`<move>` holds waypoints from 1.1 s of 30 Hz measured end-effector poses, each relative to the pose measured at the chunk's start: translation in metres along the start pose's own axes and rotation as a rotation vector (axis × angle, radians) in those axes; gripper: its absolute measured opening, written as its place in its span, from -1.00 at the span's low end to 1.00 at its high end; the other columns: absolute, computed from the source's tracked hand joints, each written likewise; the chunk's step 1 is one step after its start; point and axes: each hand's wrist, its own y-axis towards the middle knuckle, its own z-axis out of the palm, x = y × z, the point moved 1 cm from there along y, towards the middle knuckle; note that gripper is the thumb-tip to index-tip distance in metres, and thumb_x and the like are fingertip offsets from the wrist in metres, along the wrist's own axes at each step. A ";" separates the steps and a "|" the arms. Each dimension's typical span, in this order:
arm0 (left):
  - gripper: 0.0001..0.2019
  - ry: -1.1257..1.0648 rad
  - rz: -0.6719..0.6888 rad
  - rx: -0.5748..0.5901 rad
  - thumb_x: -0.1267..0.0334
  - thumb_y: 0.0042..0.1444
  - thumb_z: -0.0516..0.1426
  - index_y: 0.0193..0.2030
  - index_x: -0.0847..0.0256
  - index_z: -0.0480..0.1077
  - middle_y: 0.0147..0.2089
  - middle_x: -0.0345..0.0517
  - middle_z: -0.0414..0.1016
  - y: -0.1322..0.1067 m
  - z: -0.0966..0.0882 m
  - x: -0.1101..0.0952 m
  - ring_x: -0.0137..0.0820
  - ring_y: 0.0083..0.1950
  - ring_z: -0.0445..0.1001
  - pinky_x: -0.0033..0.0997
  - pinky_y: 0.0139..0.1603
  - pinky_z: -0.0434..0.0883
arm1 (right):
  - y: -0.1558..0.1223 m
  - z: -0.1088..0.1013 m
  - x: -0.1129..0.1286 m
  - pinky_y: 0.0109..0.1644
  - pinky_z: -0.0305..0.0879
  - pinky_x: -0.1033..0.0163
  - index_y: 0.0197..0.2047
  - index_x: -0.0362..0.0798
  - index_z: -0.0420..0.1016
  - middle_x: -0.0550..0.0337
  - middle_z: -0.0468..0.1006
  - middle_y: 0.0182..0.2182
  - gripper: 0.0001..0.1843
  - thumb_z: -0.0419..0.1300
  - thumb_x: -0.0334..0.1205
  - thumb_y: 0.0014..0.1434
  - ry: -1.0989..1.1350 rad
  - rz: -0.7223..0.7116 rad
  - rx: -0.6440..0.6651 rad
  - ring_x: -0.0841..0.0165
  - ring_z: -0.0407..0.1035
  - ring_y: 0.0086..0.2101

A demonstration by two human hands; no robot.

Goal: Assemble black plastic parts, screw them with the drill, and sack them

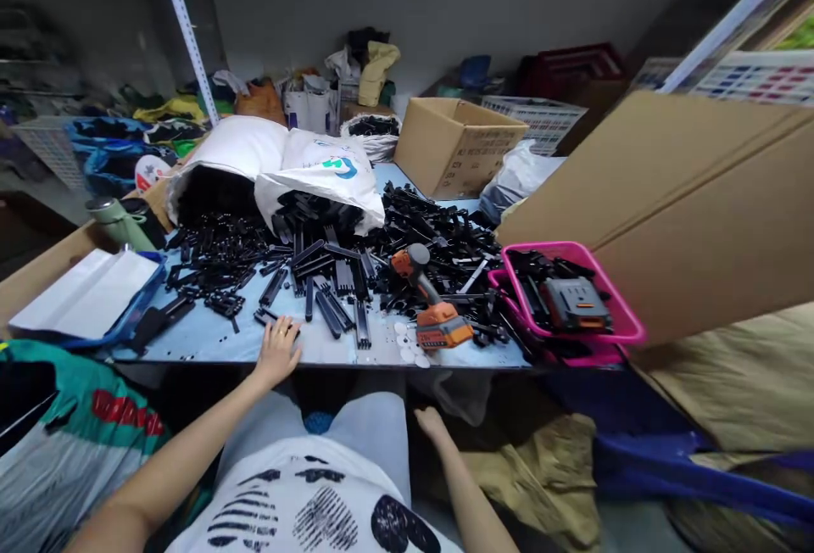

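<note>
Forward, left hand; palm down

Blk elongated pc, lying approx flat, partly hidden under L hand; well L of orange/gry drill.

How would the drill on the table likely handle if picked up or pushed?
The drill is probably heavy for its size, given the thick battery at its base. It looks hard-cased, so it should stay stiff when lifted. Since it stands on that battery, a low push would likely slide it, while one near its raised head might tip it.
</note>
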 end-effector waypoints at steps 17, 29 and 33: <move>-0.48 0.012 0.017 0.131 0.07 0.21 -0.02 0.28 0.16 0.15 0.36 0.10 0.06 0.036 0.004 0.013 -0.07 0.40 -0.12 0.19 0.29 -0.10 | 0.029 -0.006 0.246 0.01 0.11 0.14 0.26 -0.04 0.16 -0.07 0.34 0.06 -0.40 0.00 0.07 0.24 -0.279 -0.729 -0.414 0.16 0.19 0.00; -0.43 0.097 -0.018 0.162 0.03 0.23 -0.06 0.35 0.13 0.01 0.37 0.03 0.04 0.219 0.068 0.110 -0.18 0.40 -0.08 0.13 0.32 -0.41 | 0.212 -0.034 0.373 -0.02 0.04 0.15 0.25 -0.01 0.14 -0.04 0.29 0.03 -0.50 0.00 -0.08 0.28 -0.402 -0.916 -0.381 0.18 0.13 -0.04; -0.43 0.094 -0.068 0.157 0.04 0.21 -0.04 0.32 0.22 0.09 0.33 0.09 0.12 0.236 0.061 0.139 -0.14 0.40 -0.13 0.18 0.30 -0.48 | 0.226 -0.037 0.395 -0.01 0.07 0.11 0.03 -0.18 0.31 -0.12 0.31 -0.05 -0.57 0.13 -0.08 0.18 -0.395 -0.848 -0.371 0.14 0.12 -0.04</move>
